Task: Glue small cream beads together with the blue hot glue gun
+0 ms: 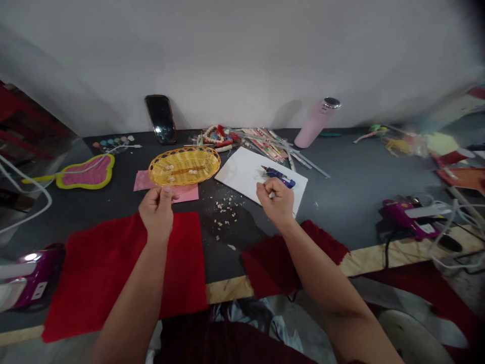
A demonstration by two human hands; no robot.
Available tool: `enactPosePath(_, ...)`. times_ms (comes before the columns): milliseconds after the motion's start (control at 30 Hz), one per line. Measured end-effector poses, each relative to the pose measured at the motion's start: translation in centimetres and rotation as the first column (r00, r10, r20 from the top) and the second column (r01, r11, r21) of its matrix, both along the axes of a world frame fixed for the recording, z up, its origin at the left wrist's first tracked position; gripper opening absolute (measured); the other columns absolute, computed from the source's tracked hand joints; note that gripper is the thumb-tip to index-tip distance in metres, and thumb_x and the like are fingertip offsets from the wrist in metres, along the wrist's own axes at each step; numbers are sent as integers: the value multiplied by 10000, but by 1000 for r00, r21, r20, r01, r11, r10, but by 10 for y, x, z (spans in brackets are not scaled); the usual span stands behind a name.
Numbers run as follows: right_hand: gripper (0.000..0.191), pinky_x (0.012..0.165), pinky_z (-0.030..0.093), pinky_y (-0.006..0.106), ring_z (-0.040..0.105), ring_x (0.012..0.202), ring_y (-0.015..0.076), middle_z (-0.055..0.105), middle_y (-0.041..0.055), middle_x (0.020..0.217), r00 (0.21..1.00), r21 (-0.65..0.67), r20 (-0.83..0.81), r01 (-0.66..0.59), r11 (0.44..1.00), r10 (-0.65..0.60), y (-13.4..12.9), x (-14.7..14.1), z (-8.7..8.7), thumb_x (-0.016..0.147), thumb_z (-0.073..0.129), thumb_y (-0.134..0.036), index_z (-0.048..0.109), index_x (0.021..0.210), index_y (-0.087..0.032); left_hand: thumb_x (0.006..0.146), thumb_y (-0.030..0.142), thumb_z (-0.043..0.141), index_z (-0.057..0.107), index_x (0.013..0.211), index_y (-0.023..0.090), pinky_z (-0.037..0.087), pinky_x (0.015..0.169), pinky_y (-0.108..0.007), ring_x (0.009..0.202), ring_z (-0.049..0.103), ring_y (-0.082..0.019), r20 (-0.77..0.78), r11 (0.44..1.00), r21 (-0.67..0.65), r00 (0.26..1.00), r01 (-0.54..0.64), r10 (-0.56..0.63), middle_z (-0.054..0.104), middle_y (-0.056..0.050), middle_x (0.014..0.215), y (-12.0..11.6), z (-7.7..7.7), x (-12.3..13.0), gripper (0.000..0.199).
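Observation:
My left hand [158, 208] is closed in a pinch at the front edge of a yellow woven basket [185, 164], which holds a few small pale pieces and rests partly over pink paper [187, 193]. What the pinch holds is too small to name. Over the near edge of a white board [242, 174], my right hand [276, 198] is closed with fingers curled; anything inside is hidden. Just beyond it, a dark blue tool with a pointed tip [280, 177] lies on the board. Small pale bits [226, 212] are scattered on the dark table between my hands.
Red cloth [129, 268] covers the front left, with a darker red cloth [271, 265] near my right forearm. A phone [161, 119] and pink bottle [313, 124] stand at the back. Purple devices [411, 217] with cables sit at both sides. Patterned sticks [265, 144] lie behind the board.

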State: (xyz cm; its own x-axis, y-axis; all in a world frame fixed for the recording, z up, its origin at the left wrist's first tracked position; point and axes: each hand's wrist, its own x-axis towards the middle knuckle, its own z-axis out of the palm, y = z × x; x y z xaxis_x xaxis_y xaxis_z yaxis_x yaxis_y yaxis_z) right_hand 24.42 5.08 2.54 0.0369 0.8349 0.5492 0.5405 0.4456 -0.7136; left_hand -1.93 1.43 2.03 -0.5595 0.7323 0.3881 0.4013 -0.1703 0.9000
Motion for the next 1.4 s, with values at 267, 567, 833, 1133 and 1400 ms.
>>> enactPosePath(267,447,841,515,402,579,1046,249,471,124,1331,889,-219,362,-210,953,279,2,-10,-18,844,450,-151,440,1290,-190,816,340,552,597,627,163,444,584,-240,587,548,-121,7,964,-1,964,267,-267,608,-22,615,-19,8,22,263)
enactPosePath(567,336,900,497,346,587,1035,184,638,73,1106,649,-188,302,-677,712,698,-15,-28,-34,868,518,-189,550,1199,-235,795,377,566,610,629,165,465,560,-252,578,574,-134,84,909,32,905,416,-417,637,-40,626,-26,7,39,272)
enactPosePath(833,130,751,507,333,618,811,162,673,31,861,983,11,89,-160,987,158,5,11,-12,860,542,-225,659,916,-222,807,323,556,638,712,151,466,621,-239,624,573,-120,-63,995,-14,993,96,-97,653,-29,693,-7,2,14,213)
enactPosePath(1133,222,819,478,402,556,898,215,653,83,957,867,104,419,-339,935,268,4,-12,-13,860,471,-122,641,979,-201,790,262,576,651,1010,204,475,796,-311,962,548,-183,-438,988,-77,886,130,-151,548,-81,1157,-1,-22,9,239)
enactPosePath(1400,258,902,440,422,497,994,223,619,84,1062,799,-56,451,-419,906,397,4,-23,-34,880,455,-150,629,1066,-189,845,236,476,635,1114,293,369,933,-430,1085,450,-253,-701,890,-355,550,284,-455,535,-60,1208,6,-46,35,318)
